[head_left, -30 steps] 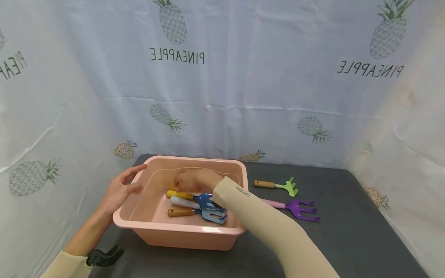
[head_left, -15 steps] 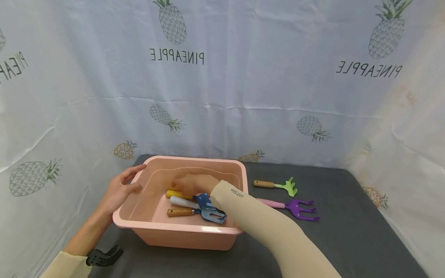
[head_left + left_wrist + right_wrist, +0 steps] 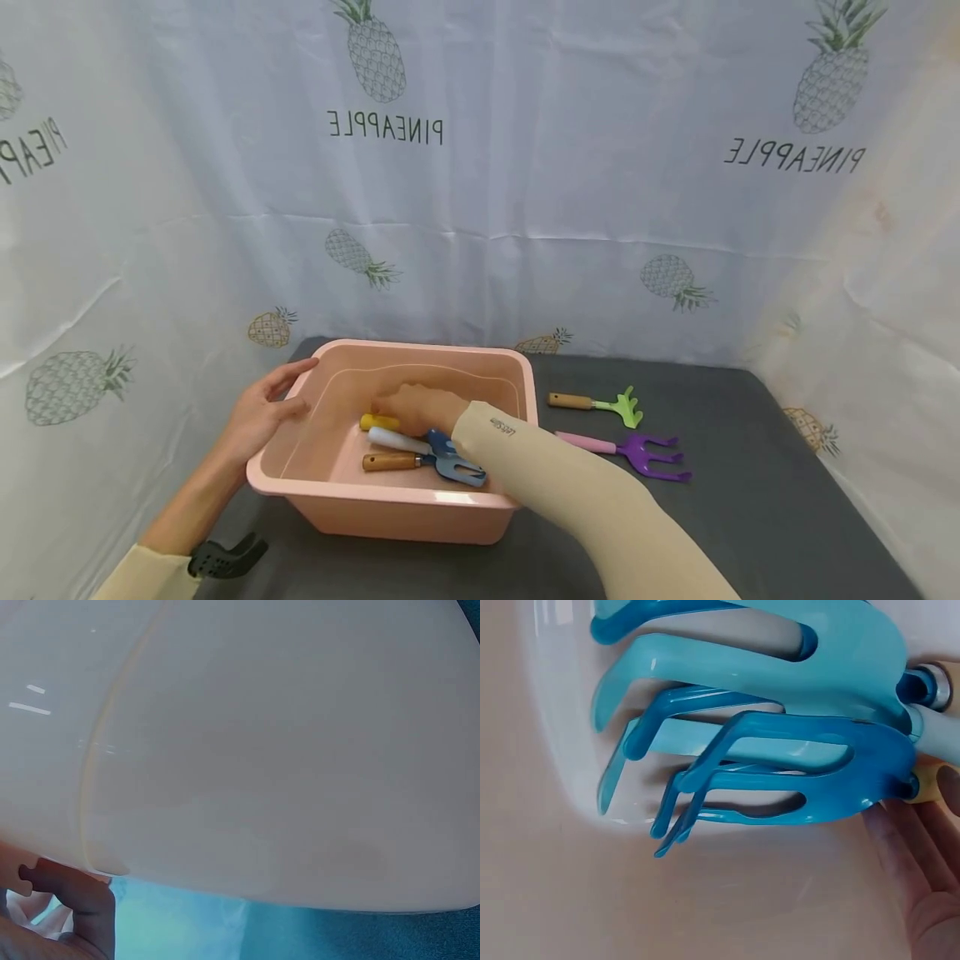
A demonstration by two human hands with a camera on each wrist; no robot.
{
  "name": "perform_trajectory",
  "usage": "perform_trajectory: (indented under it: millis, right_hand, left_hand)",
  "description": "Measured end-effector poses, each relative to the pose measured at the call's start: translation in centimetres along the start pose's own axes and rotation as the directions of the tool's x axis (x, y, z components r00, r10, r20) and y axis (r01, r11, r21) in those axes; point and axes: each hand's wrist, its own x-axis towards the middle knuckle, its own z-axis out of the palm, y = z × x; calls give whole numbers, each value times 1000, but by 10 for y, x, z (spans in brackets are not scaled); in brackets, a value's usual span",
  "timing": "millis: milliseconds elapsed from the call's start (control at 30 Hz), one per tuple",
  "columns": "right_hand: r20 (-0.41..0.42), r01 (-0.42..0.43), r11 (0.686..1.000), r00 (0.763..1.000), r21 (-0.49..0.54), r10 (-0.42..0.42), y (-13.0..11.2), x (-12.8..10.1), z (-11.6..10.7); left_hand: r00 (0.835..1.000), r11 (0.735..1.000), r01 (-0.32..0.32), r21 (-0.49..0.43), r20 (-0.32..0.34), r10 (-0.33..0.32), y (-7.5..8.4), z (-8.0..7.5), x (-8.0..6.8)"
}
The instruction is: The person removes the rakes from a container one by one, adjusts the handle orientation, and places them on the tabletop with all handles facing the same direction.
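**Right hand down in the pink tub among the hand rakes**

From the head camera I see my right hand (image 3: 416,407) reaching down into the pink plastic tub (image 3: 390,507), lying over the yellow-handled rake (image 3: 375,422) near the middle of the tub floor. The right wrist view shows my fingers (image 3: 922,885) beside the yellow handle (image 3: 930,784) where it joins the dark blue prongs (image 3: 780,780), but I cannot tell whether they have closed round it or only rest against it.

Just nearer the tub's front wall than that rake lie two more: a white-handled rake (image 3: 397,440) and a wooden-handled rake (image 3: 390,461) with a light blue head. All three heads overlap toward the tub's right wall.

My left hand (image 3: 258,412) rests on the tub's left rim with fingers laid out fairly straight along the edge, thumb on the rim, holding nothing else. The left wrist camera shows little beyond the tub's pale outer wall (image 3: 285,750).

Outside the tub, on the dark grey tabletop (image 3: 750,500) to its right, lie a green rake with a wooden handle (image 3: 600,404) and, in front of that, a purple rake with a pink handle (image 3: 637,454), well apart from both hands.
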Motion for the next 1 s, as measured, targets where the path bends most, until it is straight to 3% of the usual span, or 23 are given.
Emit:
perform_trajectory:
  millis: [400,533,667,800,1000]
  right_hand:
    - [-99,53,997,993,-63,-59,6,6,9]
    - [-102,45,998,994,-50,-50,14,21,21]
    - [-95,62,991,993,-121,-74,19,33,28]
    - [-96,88,976,989,-201,-109,11,25,18]
    - [-109,95,969,987,-230,-122,-5,5,-1]
  left_hand:
    - [1000,1000,-5,-25,1,5,0,2,1]
    - [1000,1000,-10,11,-9,10,-1,2,0]
    - [1000,1000,-10,21,-18,11,-2,2,0]
    - [1000,1000,-10,6,-21,10,-3,2,0]
    - [1000,1000,-14,-10,-11,14,-4,2,0]
